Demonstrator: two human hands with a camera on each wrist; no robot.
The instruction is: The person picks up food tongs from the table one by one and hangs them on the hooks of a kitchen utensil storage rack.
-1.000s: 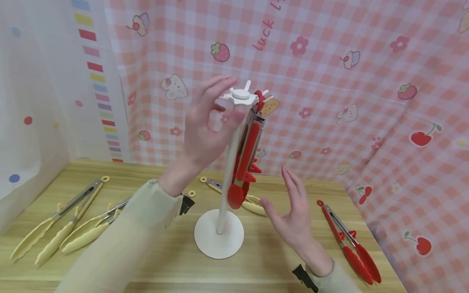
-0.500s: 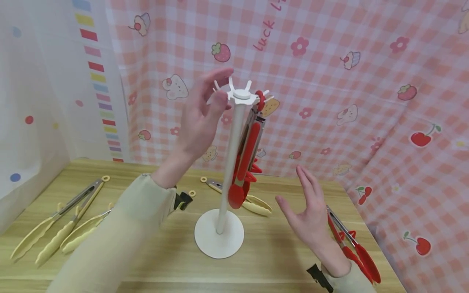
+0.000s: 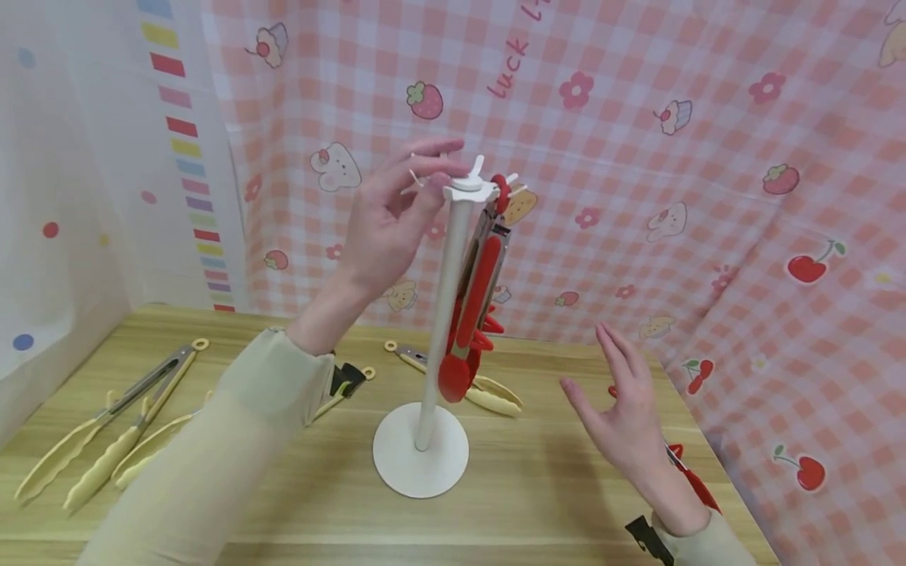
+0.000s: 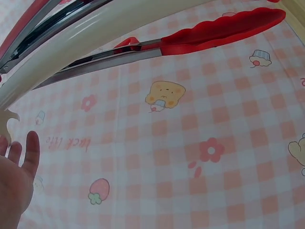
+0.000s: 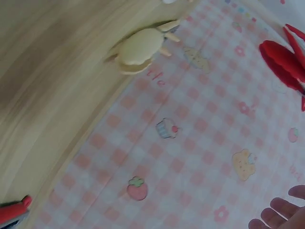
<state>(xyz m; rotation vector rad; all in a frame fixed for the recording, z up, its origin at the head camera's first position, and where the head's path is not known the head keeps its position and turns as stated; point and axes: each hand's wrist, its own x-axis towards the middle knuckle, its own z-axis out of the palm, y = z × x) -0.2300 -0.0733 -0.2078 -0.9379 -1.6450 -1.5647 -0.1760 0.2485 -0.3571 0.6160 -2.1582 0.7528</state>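
A white stand (image 3: 442,314) with a round base and a ring of hooks on top stands upright on the table. Red-tipped tongs (image 3: 479,295) hang from its right-hand hooks; in the left wrist view, two pairs of metal tongs (image 4: 152,50) show beside the pole. At the top of the stand is my left hand (image 3: 385,224), its fingers reaching over the left hooks and its thumb near them. My right hand (image 3: 626,420) hovers right of the stand, fingers extended, holding nothing. It partly hides another pair of red tongs (image 3: 701,487) lying on the table.
Cream-yellow tongs (image 3: 134,424) lie at the left of the wooden table (image 3: 524,503). A second cream pair (image 3: 152,452) is partly under my left sleeve. Behind the base lies a third (image 3: 499,399). A checked pink curtain (image 3: 580,141) closes off the back and right.
My left hand first drew back left from the stand's top, then its fingers came over the hooks again. My right hand has moved right, over the red tongs on the table.
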